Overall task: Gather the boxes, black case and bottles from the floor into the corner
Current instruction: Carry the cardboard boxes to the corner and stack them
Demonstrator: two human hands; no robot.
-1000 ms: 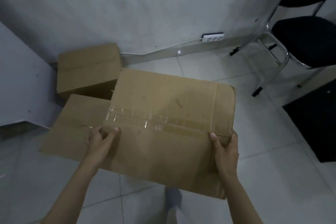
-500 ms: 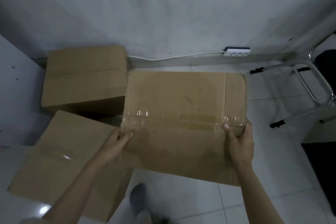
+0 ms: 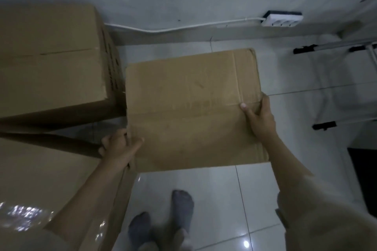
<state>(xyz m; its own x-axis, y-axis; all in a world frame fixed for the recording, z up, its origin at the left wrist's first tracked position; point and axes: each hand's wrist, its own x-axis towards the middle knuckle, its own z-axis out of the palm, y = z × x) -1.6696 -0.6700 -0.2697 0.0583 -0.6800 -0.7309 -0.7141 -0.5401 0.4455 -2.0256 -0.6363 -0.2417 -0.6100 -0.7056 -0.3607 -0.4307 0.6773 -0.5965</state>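
Gripping the carried box (image 3: 191, 108) at both ends, left hand (image 3: 119, 145) & right hand (image 3: 260, 116) curled on edges, its long axis spanning between them, corner boxes (image 3: 51, 63) just left of left hand.

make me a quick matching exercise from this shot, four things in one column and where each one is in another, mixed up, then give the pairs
Things:
1. held cardboard box
2. power strip
3. socked feet
4. left hand

Places:
A. against the base of the wall, upper right
B. on the tile floor at the bottom of the view
C. gripping the near left edge of the held box
D. between both hands, to the right of the box by the wall

Pairs: 1-D, 2-A, 3-B, 4-C

The right hand grips the box's right edge.
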